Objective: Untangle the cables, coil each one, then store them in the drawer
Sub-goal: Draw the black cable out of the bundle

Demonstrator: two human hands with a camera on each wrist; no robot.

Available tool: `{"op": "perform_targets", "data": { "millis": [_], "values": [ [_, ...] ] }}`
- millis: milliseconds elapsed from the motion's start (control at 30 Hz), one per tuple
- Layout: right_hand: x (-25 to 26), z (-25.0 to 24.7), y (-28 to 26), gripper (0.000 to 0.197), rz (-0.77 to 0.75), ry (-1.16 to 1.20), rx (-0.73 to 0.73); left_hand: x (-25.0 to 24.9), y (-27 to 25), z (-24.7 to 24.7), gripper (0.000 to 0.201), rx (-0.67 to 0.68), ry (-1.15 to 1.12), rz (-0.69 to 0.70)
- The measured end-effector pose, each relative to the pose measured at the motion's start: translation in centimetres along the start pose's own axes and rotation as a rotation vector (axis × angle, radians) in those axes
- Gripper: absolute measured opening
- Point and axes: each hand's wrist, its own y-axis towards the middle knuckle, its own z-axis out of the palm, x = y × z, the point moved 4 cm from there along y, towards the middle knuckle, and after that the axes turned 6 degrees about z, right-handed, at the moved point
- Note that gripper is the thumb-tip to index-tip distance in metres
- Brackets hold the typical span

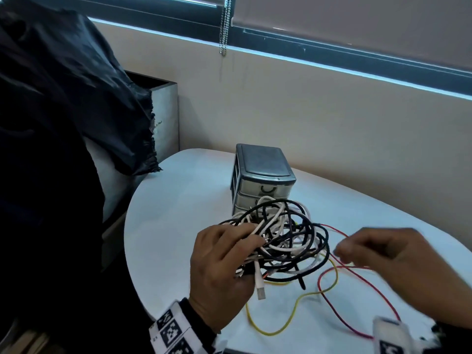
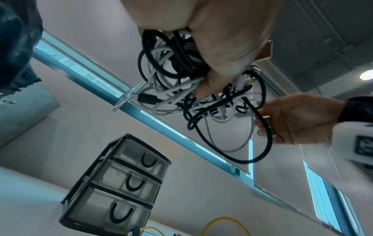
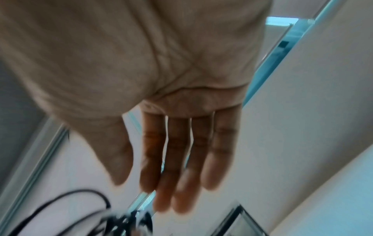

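Note:
A tangle of black and white cables (image 1: 288,241) is lifted above the white table (image 1: 178,200), and my left hand (image 1: 222,264) grips it from the left, fingers curled into the loops. The left wrist view shows the same bundle (image 2: 191,89) hanging under my left palm (image 2: 226,44). A white USB plug (image 1: 260,290) dangles from it. A red cable (image 1: 357,272) and a yellow cable (image 1: 293,312) trail from the tangle onto the table. My right hand (image 1: 378,249) hovers blurred just right of the bundle, fingers straight (image 3: 181,159), holding nothing. A small three-drawer unit (image 1: 263,180) stands behind, drawers closed.
A black garment (image 1: 63,111) hangs at the left beside a grey box (image 1: 166,111). The wall and window sill run close behind the table. A bead blind chain (image 1: 224,26) hangs above the drawer unit. The table's curved edge (image 1: 127,226) is at the left.

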Motion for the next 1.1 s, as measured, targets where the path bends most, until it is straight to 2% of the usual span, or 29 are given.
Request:
{"op": "perform_targets", "data": {
  "millis": [33, 100, 133, 200, 300, 433, 500, 567, 667, 700, 733, 800, 867, 933, 967, 1000, 1067, 1100],
  "values": [
    [-0.2, -1.3, 0.3, 0.026, -0.004, 0.012, -0.079, 0.1, 0.0, 0.1, 0.046, 0.018, 0.008, 0.036],
    [-0.1, -2.3, 1.5, 0.018, -0.011, 0.04, -0.152, 0.3, 0.0, 0.5, 0.044, 0.064, 0.012, 0.101],
    [0.3, -2.0, 2.1, 0.013, -0.033, 0.02, -0.135, 0.5, 0.0, 0.8, 0.04, 0.085, 0.014, 0.126],
    [1.0, -0.8, 3.5, 0.015, -0.091, -0.051, -0.1, 0.7, 0.0, 1.4, 0.033, 0.119, 0.024, 0.177],
    [2.4, 1.1, 5.3, 0.022, -0.197, -0.202, 0.025, 0.4, -0.1, 1.8, 0.023, 0.161, 0.036, 0.258],
    [3.1, 3.4, 6.4, 0.035, -0.285, -0.558, 0.356, -0.1, 0.2, 1.3, 0.016, 0.197, 0.024, 0.296],
    [3.2, 3.8, 6.4, 0.03, -0.268, -0.684, 0.415, 0.1, 0.2, 1.1, 0.012, 0.217, 0.015, 0.301],
    [3.9, 4.1, 6.0, 0.022, -0.28, -0.713, 0.421, 0.4, 0.1, 1.0, 0.02, 0.234, -0.023, 0.264],
    [4.5, 4.2, 5.9, 0.012, -0.287, -0.638, 0.345, 1.1, -0.2, 1.0, 0.061, 0.304, -0.06, 0.087],
    [4.4, 4.2, 5.9, 0.009, -0.287, -0.605, 0.308, 1.3, -0.2, 1.1, 0.068, 0.34, -0.056, 0.045],
    [4.3, 4.3, 6.0, 0.009, -0.291, -0.575, 0.272, 1.3, -0.2, 1.2, 0.067, 0.362, -0.05, 0.032],
    [3.7, 4.0, 6.5, 0.016, -0.257, -0.46, 0.17, 1.1, -0.2, 1.2, 0.05, 0.348, -0.03, 0.079],
    [2.6, 2.4, 7.8, 0.022, -0.089, -0.191, 0.008, 0.7, -0.1, 1.0, 0.047, 0.309, -0.002, 0.141],
    [1.2, 1.0, 8.6, 0.012, 0.032, -0.026, -0.08, 0.6, -0.1, 0.8, 0.05, 0.281, 0.021, 0.164],
    [0.9, 0.8, 8.6, 0.012, 0.011, -0.084, -0.069, 0.6, 0.0, 0.8, 0.046, 0.271, 0.029, 0.173],
    [0.9, 1.3, 8.2, 0.023, -0.05, -0.211, -0.025, 0.5, 0.0, 0.8, 0.038, 0.266, 0.033, 0.182],
    [1.5, 3.2, 6.5, 0.042, -0.309, -0.537, 0.044, 0.3, 0.0, 0.9, 0.027, 0.276, 0.027, 0.195],
    [2.1, 4.2, 5.4, 0.043, -0.461, -0.682, 0.05, 0.2, -0.1, 1.0, 0.028, 0.288, 0.018, 0.203]
  ]
}}
